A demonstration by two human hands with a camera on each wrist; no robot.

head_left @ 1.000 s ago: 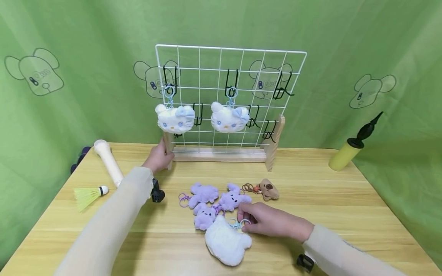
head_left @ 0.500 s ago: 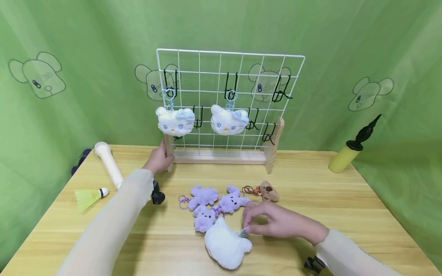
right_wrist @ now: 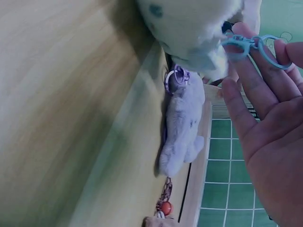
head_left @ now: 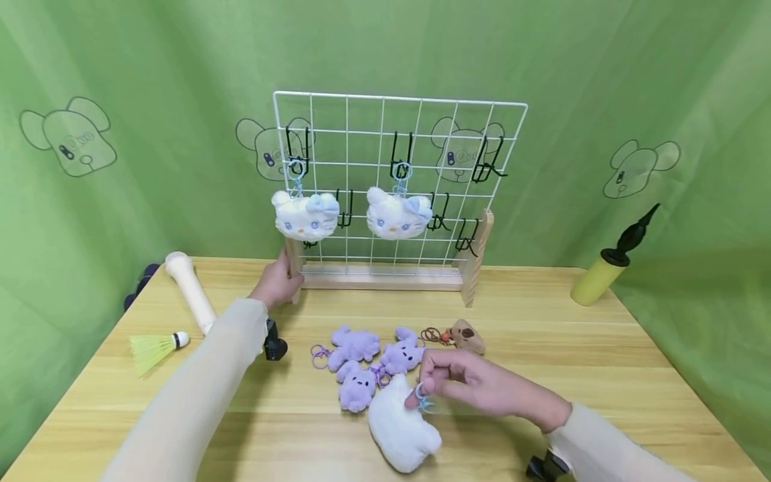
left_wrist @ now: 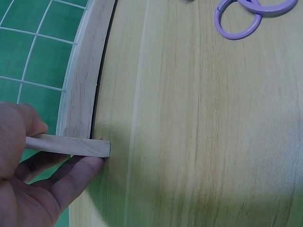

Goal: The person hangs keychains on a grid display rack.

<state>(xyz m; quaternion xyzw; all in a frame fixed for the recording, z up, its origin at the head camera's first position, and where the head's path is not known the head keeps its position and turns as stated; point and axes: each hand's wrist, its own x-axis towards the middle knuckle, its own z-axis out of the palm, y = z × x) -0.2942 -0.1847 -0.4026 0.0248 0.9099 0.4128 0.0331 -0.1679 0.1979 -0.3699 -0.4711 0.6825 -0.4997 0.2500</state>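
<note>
My left hand grips the left wooden upright of a white wire grid rack, thumb on one side and fingers on the other. At the front of the table, my right hand pinches the light-blue ring of a white plush keychain. The right wrist view shows the thumb on that ring and the blue clasp lying against the fingers. The plush's face is turned away from the head view. Two white cat-face plush keychains with blue bows hang from black hooks in the rack's upper row.
Several purple plush keychains lie just left of my right hand. Behind it is a brown plush keychain. A shuttlecock and a white club-shaped object lie at left; a yellow hand pump stands at right. More black hooks sit on the grid.
My right hand's fingers have shifted on the blue ring, which now stands raised above the plush. The white plush has moved slightly to the right. My left hand keeps its hold on the upright.
</note>
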